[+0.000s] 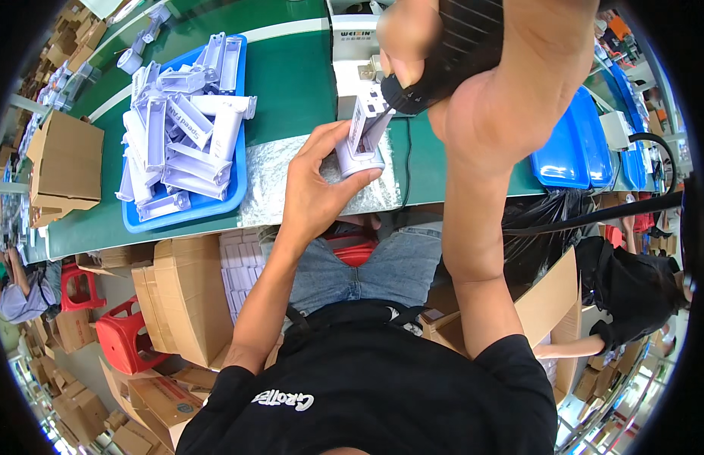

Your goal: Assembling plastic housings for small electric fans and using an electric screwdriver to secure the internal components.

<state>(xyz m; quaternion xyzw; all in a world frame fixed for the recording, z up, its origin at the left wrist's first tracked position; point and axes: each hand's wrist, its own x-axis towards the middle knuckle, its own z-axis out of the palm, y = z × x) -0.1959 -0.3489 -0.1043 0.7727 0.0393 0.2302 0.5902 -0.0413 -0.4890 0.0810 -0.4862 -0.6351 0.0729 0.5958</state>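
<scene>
Two hands work over the green table (291,83): the left hand (314,189) wraps a white plastic part (361,148), upright at the near edge; the right hand (503,83) grips a black power tool (443,57), its tip on that part. Farther left, a blue tray (234,199) heaped with similar white parts (177,129) sits well apart; stacked blue trays (575,148) lie right.

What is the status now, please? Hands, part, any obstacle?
Left hand fingers wrapped round small white part on foil mat. Right hand grips black power screwdriver, tip at part. Blue tray of white parts left, apart.
</scene>
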